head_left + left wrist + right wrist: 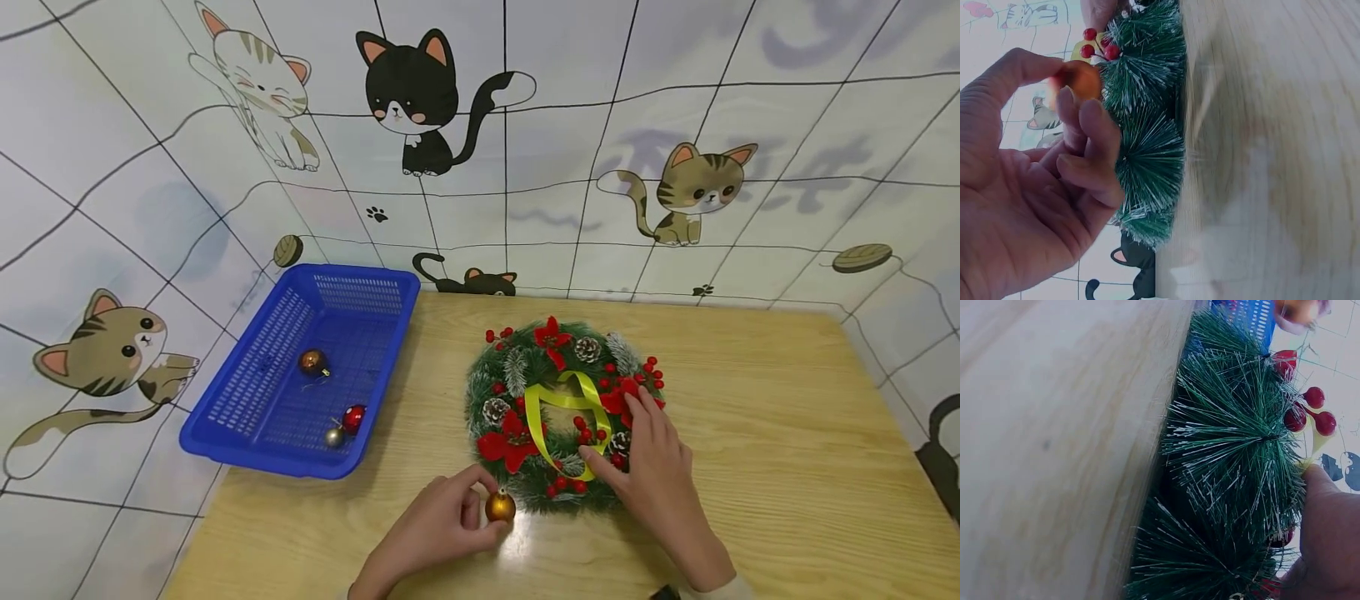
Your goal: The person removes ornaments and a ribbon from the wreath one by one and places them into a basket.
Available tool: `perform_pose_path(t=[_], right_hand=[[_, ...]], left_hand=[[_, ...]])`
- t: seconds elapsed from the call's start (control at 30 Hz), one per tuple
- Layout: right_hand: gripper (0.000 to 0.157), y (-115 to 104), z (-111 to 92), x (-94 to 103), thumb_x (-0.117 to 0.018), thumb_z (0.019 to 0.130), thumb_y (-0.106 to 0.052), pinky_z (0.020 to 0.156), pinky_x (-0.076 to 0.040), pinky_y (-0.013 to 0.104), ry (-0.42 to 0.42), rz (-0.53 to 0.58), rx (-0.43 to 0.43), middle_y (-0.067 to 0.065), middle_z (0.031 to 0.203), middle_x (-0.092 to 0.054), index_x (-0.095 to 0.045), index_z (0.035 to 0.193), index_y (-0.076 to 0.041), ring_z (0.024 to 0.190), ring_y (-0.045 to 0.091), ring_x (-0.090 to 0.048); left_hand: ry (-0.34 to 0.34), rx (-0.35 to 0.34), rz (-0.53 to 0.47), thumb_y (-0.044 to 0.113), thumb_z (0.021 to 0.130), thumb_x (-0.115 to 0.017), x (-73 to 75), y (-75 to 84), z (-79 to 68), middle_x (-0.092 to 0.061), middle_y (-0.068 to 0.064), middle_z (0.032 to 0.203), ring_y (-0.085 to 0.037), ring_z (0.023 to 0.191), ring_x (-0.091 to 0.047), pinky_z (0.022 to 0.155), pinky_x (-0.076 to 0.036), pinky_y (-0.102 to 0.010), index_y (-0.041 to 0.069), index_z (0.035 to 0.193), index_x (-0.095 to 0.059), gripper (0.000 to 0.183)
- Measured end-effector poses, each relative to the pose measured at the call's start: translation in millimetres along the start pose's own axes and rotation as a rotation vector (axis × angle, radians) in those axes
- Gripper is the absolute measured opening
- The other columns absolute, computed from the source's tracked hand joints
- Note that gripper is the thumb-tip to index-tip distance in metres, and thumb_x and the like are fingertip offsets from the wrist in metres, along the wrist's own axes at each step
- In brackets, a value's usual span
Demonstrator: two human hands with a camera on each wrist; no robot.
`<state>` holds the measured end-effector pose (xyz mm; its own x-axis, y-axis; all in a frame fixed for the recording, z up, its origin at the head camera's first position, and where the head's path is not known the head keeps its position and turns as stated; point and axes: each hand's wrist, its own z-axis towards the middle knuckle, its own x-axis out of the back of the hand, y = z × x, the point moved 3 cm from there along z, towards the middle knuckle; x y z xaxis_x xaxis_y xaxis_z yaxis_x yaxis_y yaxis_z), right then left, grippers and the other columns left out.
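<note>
Between the thumb and index finger of my left hand (442, 521) is a small gold bauble (500, 507), pinched near the wreath's lower left edge. The left wrist view shows this bauble (1079, 80) blurred, with the other fingers loosely bent below it. A green Christmas wreath (480, 387) lies on the table, carrying red flowers, red berries, pinecones and a loose yellow ribbon (534, 417). My right hand (660, 475) rests on the wreath's right side, fingers extended over a red flower and thumb beside the ribbon.
A blue plastic basket (202, 433) stands at the left of the wooden table (787, 433). Inside it are a brown bauble (312, 362), a red one (353, 418) and a small pale gold one (334, 437). A cat-patterned wall covering (555, 150) rises behind the table.
</note>
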<state>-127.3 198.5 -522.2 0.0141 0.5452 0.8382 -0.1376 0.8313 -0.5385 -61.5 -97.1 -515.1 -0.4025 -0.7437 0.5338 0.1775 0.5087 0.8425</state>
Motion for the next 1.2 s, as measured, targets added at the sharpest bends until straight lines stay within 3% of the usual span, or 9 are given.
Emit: perform_pose_path(t=[0.13,0.33,0.57,0.73,1.03,1.2], right_hand=[[0.107,0,0,1.1,-0.080,0.095,-0.060,0.101,-0.032,0.082,0.004,0.000,0.007,0.024,0.176,-0.022,-0.032,0.166,0.004,0.152,0.056,-0.029],[0.106,1,0,-1.3,-0.079,0.096,-0.060,0.100,-0.033,0.083,-0.006,-0.006,0.011,0.025,0.175,-0.023,-0.032,0.166,0.004,0.152,0.056,-0.029],[0.105,2,2,-0.7,-0.078,0.097,-0.060,0.099,-0.035,0.083,0.010,-0.008,0.029,0.024,0.175,-0.023,-0.031,0.166,0.003,0.151,0.056,-0.030],[0.105,3,0,-0.2,-0.078,0.096,-0.060,0.099,-0.035,0.082,0.013,-0.010,0.024,0.025,0.175,-0.023,-0.033,0.166,0.004,0.151,0.056,-0.030],[0.102,-1,2,-0.4,-0.080,0.096,-0.058,0.096,-0.037,0.080,0.042,-0.006,0.047,0.026,0.173,-0.026,-0.035,0.164,0.004,0.149,0.057,-0.033],[0.103,1,0,1.7,-0.078,0.096,-0.059,0.099,-0.035,0.084,0.019,-0.013,0.025,0.026,0.174,-0.024,-0.035,0.164,0.005,0.150,0.056,-0.032]], left_hand=[[0.045,-0.075,-0.049,0.023,0.095,-0.085,5.6,3.2,-0.2,-0.060,0.017,0.070,0.002,0.059,-0.055,0.061,-0.050,-0.022,0.023,0.114,-0.065,0.028],[0.145,-0.133,-0.063,0.018,0.094,-0.086,17.4,7.5,-1.5,-0.066,0.009,0.085,-0.008,0.072,-0.064,0.061,-0.054,-0.026,0.019,0.118,-0.067,0.030],[0.320,-0.180,-0.021,0.014,0.093,-0.087,51.2,13.4,-6.2,-0.069,0.010,0.092,-0.015,0.075,-0.065,0.056,-0.050,-0.027,0.015,0.120,-0.070,0.032],[0.426,-0.163,0.025,0.010,0.090,-0.088,74.8,14.3,-15.5,-0.069,0.009,0.092,-0.019,0.076,-0.065,0.055,-0.050,-0.028,0.010,0.119,-0.072,0.033],[0.534,-0.167,0.113,0.008,0.093,-0.087,115.4,12.6,-34.3,-0.069,0.008,0.097,-0.014,0.075,-0.063,0.056,-0.050,-0.029,0.016,0.121,-0.071,0.033],[0.614,-0.107,0.147,0.006,0.092,-0.086,140.3,3.2,-49.4,-0.070,0.005,0.097,-0.014,0.073,-0.061,0.059,-0.051,-0.028,0.015,0.120,-0.071,0.033]])
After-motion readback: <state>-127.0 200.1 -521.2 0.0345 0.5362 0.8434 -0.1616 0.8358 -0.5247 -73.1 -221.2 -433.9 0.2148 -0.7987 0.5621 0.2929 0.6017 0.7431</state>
